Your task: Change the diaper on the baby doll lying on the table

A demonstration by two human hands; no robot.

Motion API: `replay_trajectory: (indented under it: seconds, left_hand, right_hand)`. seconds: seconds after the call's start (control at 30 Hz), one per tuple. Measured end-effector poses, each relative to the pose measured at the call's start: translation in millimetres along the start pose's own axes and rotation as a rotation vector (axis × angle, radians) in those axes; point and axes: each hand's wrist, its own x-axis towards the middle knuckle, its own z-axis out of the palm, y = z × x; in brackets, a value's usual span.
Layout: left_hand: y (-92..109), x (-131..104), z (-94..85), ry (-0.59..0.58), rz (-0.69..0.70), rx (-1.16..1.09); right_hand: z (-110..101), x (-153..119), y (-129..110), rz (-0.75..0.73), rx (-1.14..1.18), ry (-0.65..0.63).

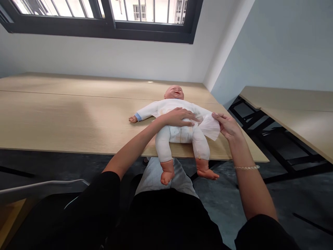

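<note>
From where I'm operating, the pale wood-grain tabletop (65, 118) is carrying the baby doll (163, 140) near its right end, head towards the far edge, feet overhanging the near edge. A white diaper (181, 134) is wrapping its hips. My left hand (179, 117) is lying across the belly, fingers extended and slightly parted. My right hand (229, 126) is drawing the thin white flap (211, 127) out sideways, thumb and fingertips pinching its outer edge. I'm judging that this stretch is calling for steady, gentle tension.
</note>
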Motion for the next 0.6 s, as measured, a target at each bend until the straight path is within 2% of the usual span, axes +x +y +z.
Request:
replay_trajectory:
  seconds: [0.2, 0.33, 0.47, 0.6]
  left_hand:
    - [2.2, -2.1, -0.6, 0.007, -0.039, -0.031]
    - [0.0, -0.8, 2.2, 0.091, -0.051, -0.115]
    - [-5.9, 4.3, 6.9, 0.199, -0.066, -0.368]
    - [-11.2, 9.6, 7.8, 0.274, -0.113, -0.466]
  right_hand:
    - [49.2, 0.5, -16.6, -0.022, 0.023, -0.147]
    - [55.4, -3.4, -18.5, -0.041, 0.019, -0.134]
    - [57.9, -12.9, -18.6, -0.014, -0.019, -0.115]
    - [71.1, -22.6, -16.2, -0.11, -0.014, -0.13]
